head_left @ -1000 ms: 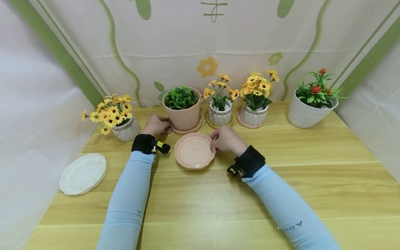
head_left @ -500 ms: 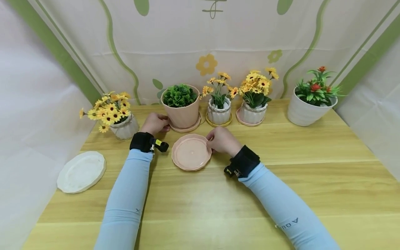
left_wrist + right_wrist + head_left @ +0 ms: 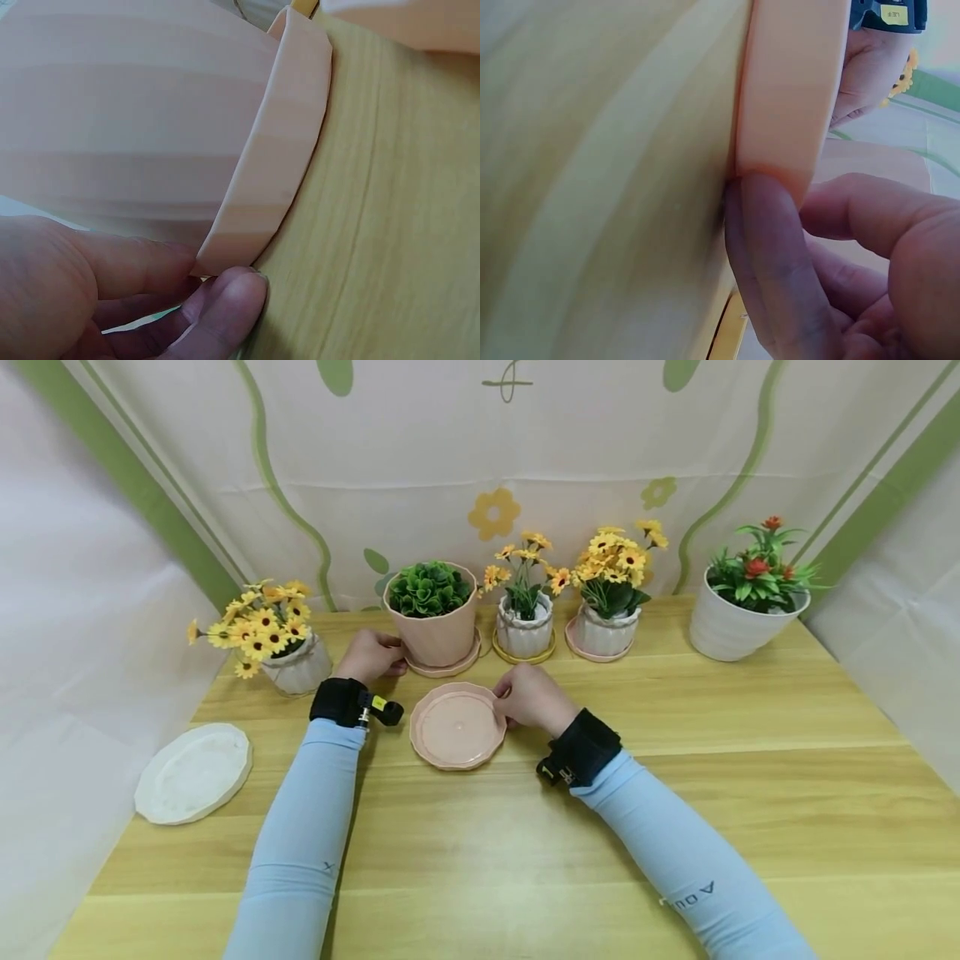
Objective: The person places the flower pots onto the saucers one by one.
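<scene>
So, five potted plants (image 3: 609, 567), one loose round white plate (image 3: 193, 774), one loose glossy pink plate (image 3: 458, 727) just in front of the ribbed pink pot (image 3: 433, 640). Your right hand (image 3: 534, 697) pinches that plate's rim, your left hand (image 3: 367, 656) the pot's pink saucer (image 3: 277, 150). Plate's slightly closer to you than a second ago.
</scene>
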### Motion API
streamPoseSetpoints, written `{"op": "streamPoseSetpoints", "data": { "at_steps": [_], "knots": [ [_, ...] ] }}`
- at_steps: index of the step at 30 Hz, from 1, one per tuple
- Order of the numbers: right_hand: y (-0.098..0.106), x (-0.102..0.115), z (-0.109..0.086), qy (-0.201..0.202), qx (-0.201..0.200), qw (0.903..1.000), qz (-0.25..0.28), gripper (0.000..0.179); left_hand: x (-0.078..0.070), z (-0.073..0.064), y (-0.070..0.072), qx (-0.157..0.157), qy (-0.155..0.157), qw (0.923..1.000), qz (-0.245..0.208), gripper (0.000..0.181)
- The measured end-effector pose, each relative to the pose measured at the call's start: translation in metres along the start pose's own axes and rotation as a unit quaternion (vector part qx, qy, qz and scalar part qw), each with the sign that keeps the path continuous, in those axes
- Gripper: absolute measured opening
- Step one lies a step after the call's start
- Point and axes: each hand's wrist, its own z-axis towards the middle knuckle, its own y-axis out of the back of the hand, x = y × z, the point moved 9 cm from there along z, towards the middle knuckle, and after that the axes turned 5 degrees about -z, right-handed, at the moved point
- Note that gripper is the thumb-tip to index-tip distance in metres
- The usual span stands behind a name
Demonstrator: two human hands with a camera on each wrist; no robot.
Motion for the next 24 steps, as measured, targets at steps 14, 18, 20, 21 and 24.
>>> {"op": "streamPoseSetpoints", "data": {
  "at_steps": [14,18,20,21,24],
  "knots": [
    [0.000,0.003,-0.001,0.005,0.004,0.9999,-0.012,0.013,-0.001,-0.009,0.002,0.001,-0.009,0.9997,0.021,0.039],
    [0.000,0.003,-0.001,0.008,0.004,0.9998,-0.017,0.013,0.003,-0.012,0.006,0.006,-0.005,0.9993,0.036,0.040],
    [0.000,0.003,-0.001,0.007,0.005,0.9998,-0.017,0.013,0.004,-0.015,0.007,0.012,-0.006,0.9991,0.041,0.040],
    [0.000,0.002,-0.001,0.006,0.005,0.9998,-0.017,0.013,0.003,-0.017,0.007,0.015,-0.008,0.9988,0.046,0.041],
    [0.000,0.001,0.000,0.000,0.005,0.9999,-0.016,0.013,-0.002,-0.023,0.006,0.026,-0.021,0.9974,0.064,0.041]
  ]
}}
